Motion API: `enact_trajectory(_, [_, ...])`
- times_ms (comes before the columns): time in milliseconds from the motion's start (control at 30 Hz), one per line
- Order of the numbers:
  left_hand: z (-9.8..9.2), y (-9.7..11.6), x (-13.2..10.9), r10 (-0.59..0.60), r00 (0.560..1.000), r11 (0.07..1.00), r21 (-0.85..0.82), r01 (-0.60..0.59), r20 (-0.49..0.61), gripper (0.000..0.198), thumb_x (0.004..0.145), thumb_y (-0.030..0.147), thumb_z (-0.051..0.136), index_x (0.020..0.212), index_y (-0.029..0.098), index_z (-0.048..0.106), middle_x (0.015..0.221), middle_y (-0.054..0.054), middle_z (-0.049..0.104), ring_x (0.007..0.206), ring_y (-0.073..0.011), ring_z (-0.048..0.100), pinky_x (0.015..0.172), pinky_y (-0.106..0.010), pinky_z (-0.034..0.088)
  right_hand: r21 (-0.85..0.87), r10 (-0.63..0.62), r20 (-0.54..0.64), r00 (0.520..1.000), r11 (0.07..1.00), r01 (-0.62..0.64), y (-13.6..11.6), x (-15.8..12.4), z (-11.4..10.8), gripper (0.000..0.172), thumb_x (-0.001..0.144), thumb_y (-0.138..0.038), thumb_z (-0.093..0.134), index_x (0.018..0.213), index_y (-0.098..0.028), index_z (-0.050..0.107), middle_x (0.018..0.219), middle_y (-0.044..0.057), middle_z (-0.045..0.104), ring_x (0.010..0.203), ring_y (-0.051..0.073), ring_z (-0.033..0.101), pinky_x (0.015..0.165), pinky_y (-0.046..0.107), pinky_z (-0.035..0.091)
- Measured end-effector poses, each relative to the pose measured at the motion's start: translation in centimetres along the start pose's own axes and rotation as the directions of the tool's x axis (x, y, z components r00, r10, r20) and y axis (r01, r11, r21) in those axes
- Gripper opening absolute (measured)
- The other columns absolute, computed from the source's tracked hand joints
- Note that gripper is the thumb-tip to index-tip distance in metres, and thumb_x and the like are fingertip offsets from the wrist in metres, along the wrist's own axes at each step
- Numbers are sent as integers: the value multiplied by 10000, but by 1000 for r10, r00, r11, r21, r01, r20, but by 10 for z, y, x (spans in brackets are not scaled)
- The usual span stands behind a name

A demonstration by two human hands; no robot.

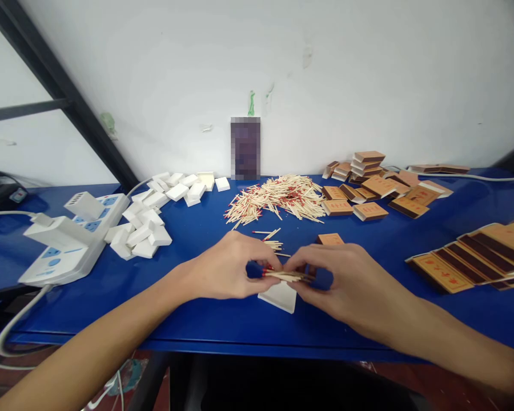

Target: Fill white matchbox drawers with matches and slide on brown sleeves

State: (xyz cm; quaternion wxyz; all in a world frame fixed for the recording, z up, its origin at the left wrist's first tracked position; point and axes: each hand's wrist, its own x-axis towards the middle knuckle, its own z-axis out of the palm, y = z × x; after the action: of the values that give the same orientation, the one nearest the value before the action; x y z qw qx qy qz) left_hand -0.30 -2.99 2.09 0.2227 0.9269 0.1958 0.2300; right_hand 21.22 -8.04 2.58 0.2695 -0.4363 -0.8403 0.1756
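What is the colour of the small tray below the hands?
The small tray is white; the head view shows it best.

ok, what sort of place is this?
Probably a makeshift workbench, maybe in a small workshop or a home; can't tell which. Signs: a blue table against a marked white wall, a heap of loose matches, and groups of white trays and matchbox sleeves.

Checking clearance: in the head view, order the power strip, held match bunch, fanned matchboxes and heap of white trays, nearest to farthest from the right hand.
1. Held match bunch: at the right hand.
2. Fanned matchboxes: to its right.
3. Heap of white trays: to the left.
4. Power strip: farther left.
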Motion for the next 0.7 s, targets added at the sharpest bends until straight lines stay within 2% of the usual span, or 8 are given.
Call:
enact_trajectory(133, [3,4,-3,14,992,1000,-1,-14,129,77,869,217,650,880,152,690,812,-12,716,733,-121,661,696,-223,492,91,64,61,996,993,-69,-3,-12,7,92,806,-162,648,799,-237,699,749,-12,729,621,128,640,572,233,480])
enact_trajectory(300, [5,1,-1,27,990,999,30,-31,135,73,879,204,633,896,148,677,861,-39,706,796,-146,637,754,-261,494,62,50,80,996,997,-55,2,-8,10,80,807,-156,667,796,-224,707,736,-9,721,632,133,638,599,245,481])
enact_trajectory(433, [2,-1,0,41,989,998,47,-48,143,101,884,252,652,899,158,685,871,-47,700,860,-168,615,807,-288,486,23,48,158,986,998,-52,4,-3,6,117,816,-135,667,835,-225,740,805,6,746,707,154,675,652,260,503])
enact_trajectory(533, [-1,-3,0,6,987,998,57,-15,163,157,850,312,699,886,160,680,870,-40,691,851,-169,612,788,-289,483,20,7,210,978,1000,-12,5,-3,4,172,851,-119,627,896,-228,753,886,22,756,800,171,693,727,277,525])
enact_trajectory(700, [-2,-8,-2,8,984,999,29,-14,176,258,791,376,758,892,158,664,830,-20,672,776,-149,611,716,-264,468,4,-114,197,974,993,116,5,-4,6,230,888,-95,563,944,-222,746,962,53,742,880,180,687,780,287,536])
